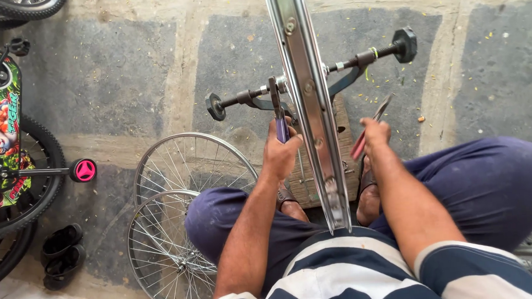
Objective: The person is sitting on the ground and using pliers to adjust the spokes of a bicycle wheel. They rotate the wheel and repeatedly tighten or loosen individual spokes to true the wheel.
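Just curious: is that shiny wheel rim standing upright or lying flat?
Upright: the rim stands on edge between the person's knees, held on an axle stand.

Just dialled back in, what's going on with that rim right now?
A person sits low over a bare bicycle rim that stands upright on an axle stand between their knees. The left hand grips a blue-handled wrench set at the hub on the left of the rim. The right hand holds red-handled pliers just right of the rim, apart from it. Two spoked wheels lie on the floor to the left, beside a pair of black sandals and a child's bicycle.
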